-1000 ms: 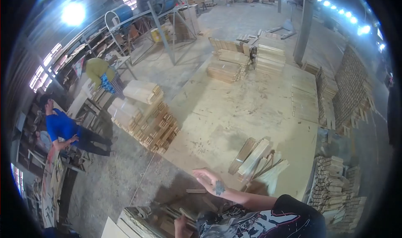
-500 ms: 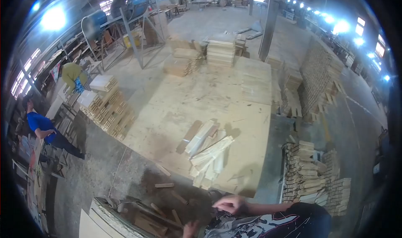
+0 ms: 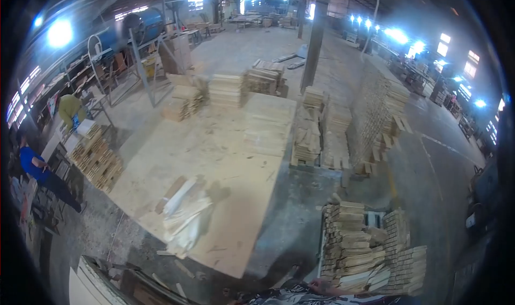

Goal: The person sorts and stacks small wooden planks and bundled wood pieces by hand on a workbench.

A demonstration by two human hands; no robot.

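My right hand (image 3: 322, 286) shows only as a dim, blurred patch at the bottom edge, in front of my patterned dark shirt (image 3: 298, 293). Its fingers cannot be made out, nor whether they hold anything. Just beyond it, to the right, stands a low stack of short wooden pieces (image 3: 351, 246). My left hand is out of view. Ahead on the left, a loose heap of pale boards (image 3: 185, 219) lies on a large flat sheet (image 3: 230, 192) on the floor.
At lower left is a framed edge of a bench or machine (image 3: 99, 283). Stacked boards (image 3: 308, 139) and a tall wood wall (image 3: 370, 112) stand right. A person in blue (image 3: 35, 165) and another bending over (image 3: 70, 109) are at left. A post (image 3: 314, 42) rises ahead.
My view has swung to the right, so the boards and stacks sit further left. My left hand has left the picture, and my right hand has dropped to the bottom edge.
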